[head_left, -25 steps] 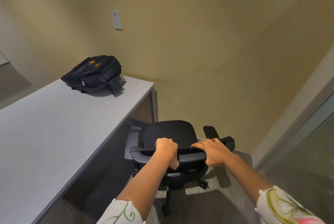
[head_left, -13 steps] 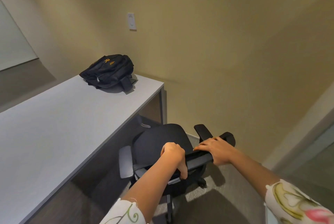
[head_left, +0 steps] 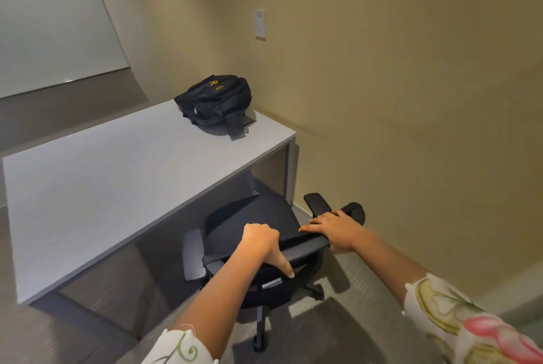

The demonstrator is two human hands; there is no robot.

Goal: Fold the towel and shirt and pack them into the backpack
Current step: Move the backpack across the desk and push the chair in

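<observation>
looking down, we see a grey desk (head_left: 117,187) filling the left side, with a pale board (head_left: 53,25) on the wall behind it. a black office chair (head_left: 249,222) stands at the desk's near right corner, its seat partly under the desktop. the black backpack (head_left: 217,99) lies flat on the far right corner of the desk, close to the tan wall, with one strap trailing toward us. our left hand (head_left: 261,240) grasps the top edge of the office chair's backrest, fingers curled over the front and thumb pointing down the back. our right hand (head_left: 335,228) grasps the same edge farther right, fingers laid over the top and thumb tucked beneath. a white switch plate (head_left: 260,24) sits on the wall above the backpack.
</observation>
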